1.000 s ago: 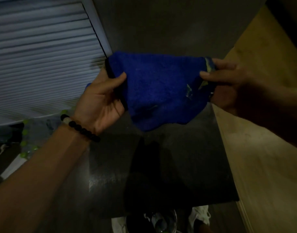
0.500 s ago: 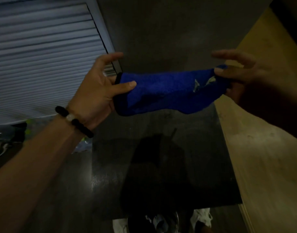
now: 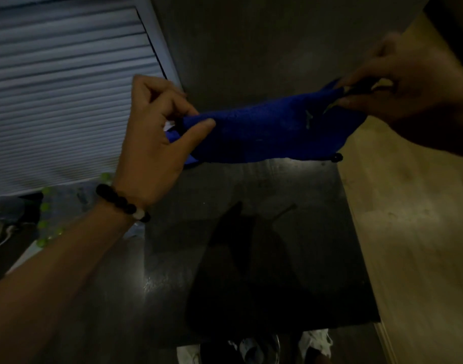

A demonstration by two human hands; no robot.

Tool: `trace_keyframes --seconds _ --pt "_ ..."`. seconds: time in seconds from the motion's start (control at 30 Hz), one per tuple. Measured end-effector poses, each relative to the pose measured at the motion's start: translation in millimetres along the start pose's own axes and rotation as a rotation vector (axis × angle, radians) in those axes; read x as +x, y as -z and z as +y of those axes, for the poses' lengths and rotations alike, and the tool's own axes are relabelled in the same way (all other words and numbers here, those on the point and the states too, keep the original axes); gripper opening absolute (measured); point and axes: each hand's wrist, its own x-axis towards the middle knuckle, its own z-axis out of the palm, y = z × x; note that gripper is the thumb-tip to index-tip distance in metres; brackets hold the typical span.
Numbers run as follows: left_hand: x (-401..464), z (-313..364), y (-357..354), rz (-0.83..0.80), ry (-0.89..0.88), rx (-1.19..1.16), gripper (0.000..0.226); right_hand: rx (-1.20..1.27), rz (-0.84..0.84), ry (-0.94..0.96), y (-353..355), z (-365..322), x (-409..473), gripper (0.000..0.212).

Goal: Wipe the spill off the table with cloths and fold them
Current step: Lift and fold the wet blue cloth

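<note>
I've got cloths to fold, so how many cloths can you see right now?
1. A blue cloth is held in the air above the dark table, stretched between the left hand and right hand. Others may be out of view.

Dark glossy table point(image 3: 251, 271), its visible top bare

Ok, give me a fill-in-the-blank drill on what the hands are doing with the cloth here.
1. The cloth stretched between the two hands is ____ in colour.
2. The beaded bracelet sits on the wrist of the ____ hand.
3. The right hand pinches the cloth's ____ end.
4. The cloth is held in the air ____ the dark table.

Missing words: blue; left; right; above
</note>
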Motion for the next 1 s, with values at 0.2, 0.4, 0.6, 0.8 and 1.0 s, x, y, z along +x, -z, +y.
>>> trace_keyframes --seconds 0.2,0.4,0.6,0.8,1.0 --pt "4 13 6 -0.409 0.029 -0.434 0.006 0.408 0.051 -0.067 23 -47 16 0.012" --pt "9 38 -32 -0.753 0.164 -0.572 0.052 0.645 -0.101 -0.107 27 -80 34 0.019" --pt "10 39 -49 -0.711 0.303 -0.652 0.029 1.057 -0.288 -0.406 24 -68 51 0.027" --pt "11 23 -47 -0.593 0.562 -0.569 0.018 0.511 0.036 -0.234 22 -79 29 0.039" --pt "7 26 -40 -0.457 0.878 -1.183 0.024 0.284 0.212 0.252 -23 -115 -17 0.028"
